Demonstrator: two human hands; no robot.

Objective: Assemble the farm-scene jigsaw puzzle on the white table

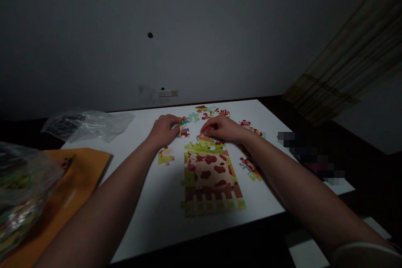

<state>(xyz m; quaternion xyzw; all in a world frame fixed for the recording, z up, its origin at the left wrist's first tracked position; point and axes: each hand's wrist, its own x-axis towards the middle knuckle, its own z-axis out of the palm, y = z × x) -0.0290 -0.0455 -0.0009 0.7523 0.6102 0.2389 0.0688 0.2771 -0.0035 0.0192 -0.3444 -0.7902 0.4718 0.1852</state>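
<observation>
By puzzle's (pixel 213 171) far edge, hands (pixel 163 130) (pixel 222 127) (both)

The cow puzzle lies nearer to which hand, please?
Right. The right hand is at the far edge of the cow puzzle; the left hand is off to its left.

We see 2 forearms (pixel 109 201) cut off at bottom and a plastic bag (pixel 25 184) cropped at left, while the right hand (pixel 224 129) partly hides the puzzle's (pixel 213 171) far end and pixelation (pixel 309 161) masks the table's (pixel 150 209) right edge.
</observation>
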